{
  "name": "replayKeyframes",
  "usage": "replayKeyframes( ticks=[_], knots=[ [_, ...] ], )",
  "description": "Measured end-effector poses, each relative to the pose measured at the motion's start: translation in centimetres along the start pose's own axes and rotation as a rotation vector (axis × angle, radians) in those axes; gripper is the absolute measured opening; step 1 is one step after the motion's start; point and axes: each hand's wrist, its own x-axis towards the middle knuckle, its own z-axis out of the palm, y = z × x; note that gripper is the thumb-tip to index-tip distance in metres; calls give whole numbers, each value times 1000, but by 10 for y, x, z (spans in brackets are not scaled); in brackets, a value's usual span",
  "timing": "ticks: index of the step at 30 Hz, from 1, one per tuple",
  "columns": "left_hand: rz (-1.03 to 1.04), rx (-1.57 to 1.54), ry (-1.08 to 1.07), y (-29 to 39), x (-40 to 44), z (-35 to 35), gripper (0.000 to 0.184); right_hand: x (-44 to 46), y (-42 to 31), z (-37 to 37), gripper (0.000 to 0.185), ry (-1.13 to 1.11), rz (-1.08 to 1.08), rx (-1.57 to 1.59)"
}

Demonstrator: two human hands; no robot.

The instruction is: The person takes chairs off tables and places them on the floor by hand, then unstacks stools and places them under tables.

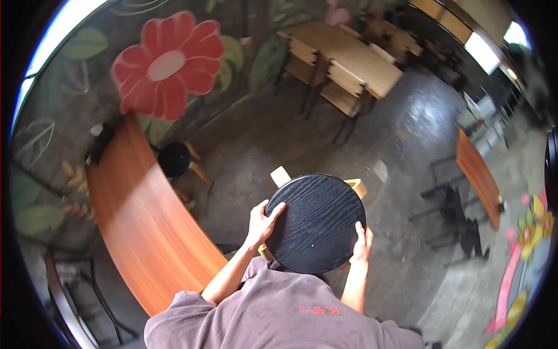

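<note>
A round stool (314, 224) with a black wood-grain seat and light wooden legs is held in front of my body. My left hand (264, 222) grips the left edge of its seat, the thumb lying on top. On the opposite edge, my right hand (361, 243) holds the rim with its fingers against the side. The undersides of both grips are hidden by the seat. Just left of my left arm is a long reddish-brown wooden table (151, 215).
A second black-topped stool (174, 160) stands beside the table's far side. Ahead are a light wooden table (349, 49) and chairs (343, 87). At right is another table (478, 177) with black chairs (456, 218). A dark floor (250, 139) lies between them.
</note>
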Motion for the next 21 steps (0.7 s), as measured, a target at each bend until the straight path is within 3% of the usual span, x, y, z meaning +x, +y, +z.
replayKeyframes(
  ticks=[2, 4, 9, 14, 19, 21],
  knots=[
    [-28, 98, 122, 10, 34, -8, 37, 58, -5, 39, 39, -91, 32, -28],
    [-27, 54, 276, 8, 26, -15, 37, 86, -12, 60, 41, -414, 17, 126],
    [-5, 4, 614, 29, 43, -12, 38, 179, -21, 127, 37, -794, 67, 42],
    [-16, -114, 838, -23, 49, -23, 35, 200, -4, 192, 32, -927, 113, 51],
    [-194, -81, 1000, -55, 71, -79, 31, 209, 15, 316, 29, -1131, 171, -240],
    [-224, -94, 1127, -63, 78, -98, 41, 211, 29, 363, 31, -1223, 207, -362]
  ],
)
